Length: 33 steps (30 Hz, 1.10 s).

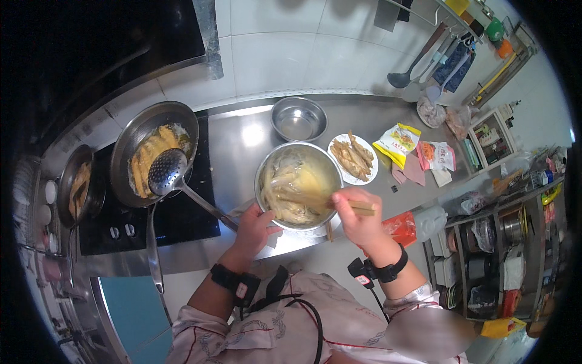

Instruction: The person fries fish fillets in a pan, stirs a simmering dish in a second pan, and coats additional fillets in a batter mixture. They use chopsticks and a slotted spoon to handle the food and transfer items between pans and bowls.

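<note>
My left hand grips the near-left rim of a stainless steel bowl that holds pale yellow batter with coated strips in it. In my right hand are wooden chopsticks, blurred where they dip into the batter. Right of the bowl, a white plate carries browned fried pieces. Behind it stands a second metal bowl. On the cooktop, golden battered pieces lie in oil in a wok. A perforated skimmer rests over the wok's near rim, its handle reaching towards my left hand.
A smaller pan with food sits at the far left of the cooktop. Yellow and pink food packets lie on the right of the steel counter. Beyond are a plastic jug, a shelf rack and hanging ladles.
</note>
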### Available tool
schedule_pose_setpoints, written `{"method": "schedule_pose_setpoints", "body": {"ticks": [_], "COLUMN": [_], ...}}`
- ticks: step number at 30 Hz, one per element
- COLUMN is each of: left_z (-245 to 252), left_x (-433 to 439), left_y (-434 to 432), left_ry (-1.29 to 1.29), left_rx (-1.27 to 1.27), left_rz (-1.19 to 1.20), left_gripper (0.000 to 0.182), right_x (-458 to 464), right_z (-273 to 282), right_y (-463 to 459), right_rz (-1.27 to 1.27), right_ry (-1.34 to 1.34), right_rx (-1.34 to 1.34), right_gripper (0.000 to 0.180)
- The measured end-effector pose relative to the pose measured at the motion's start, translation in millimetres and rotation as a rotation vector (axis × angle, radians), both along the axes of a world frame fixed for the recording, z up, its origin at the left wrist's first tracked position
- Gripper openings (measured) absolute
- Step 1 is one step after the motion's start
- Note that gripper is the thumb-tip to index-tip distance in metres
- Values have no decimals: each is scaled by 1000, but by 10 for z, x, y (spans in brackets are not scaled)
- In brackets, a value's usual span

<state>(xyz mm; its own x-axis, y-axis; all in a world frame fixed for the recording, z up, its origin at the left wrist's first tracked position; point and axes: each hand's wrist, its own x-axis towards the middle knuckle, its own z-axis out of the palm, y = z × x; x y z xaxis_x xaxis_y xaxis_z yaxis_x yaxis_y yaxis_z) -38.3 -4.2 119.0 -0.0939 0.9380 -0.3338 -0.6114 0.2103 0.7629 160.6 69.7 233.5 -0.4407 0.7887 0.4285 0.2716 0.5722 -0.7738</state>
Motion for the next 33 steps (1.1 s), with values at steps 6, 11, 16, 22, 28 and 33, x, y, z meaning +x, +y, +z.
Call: {"method": "schedule_pose_setpoints", "body": {"ticks": [6, 11, 16, 22, 28, 33], "left_z": [33, 43, 32, -4, -29, 37], "left_x": [-23, -56, -11, 117, 136, 76], "left_y": [-24, -28, -3, -10, -24, 15], "left_ry": [31, -30, 9, 57, 116, 10], "left_rx": [-4, -4, 40, -8, 20, -101], "left_rz": [20, 62, 78, 171, 128, 0], "left_gripper": [28, 28, 28, 27, 24, 25], "right_x": [93, 346, 292, 277, 112, -51], "right_z": [61, 310, 319, 28, -323, -335], "right_y": [80, 163, 337, 483, 486, 440], "right_rz": [69, -64, -175, -308, -322, -286], "right_ry": [-131, -104, -156, -29, 357, 395], "right_rx": [-94, -8, 61, -381, -828, -657], "right_gripper": [11, 13, 18, 25, 21, 20]}}
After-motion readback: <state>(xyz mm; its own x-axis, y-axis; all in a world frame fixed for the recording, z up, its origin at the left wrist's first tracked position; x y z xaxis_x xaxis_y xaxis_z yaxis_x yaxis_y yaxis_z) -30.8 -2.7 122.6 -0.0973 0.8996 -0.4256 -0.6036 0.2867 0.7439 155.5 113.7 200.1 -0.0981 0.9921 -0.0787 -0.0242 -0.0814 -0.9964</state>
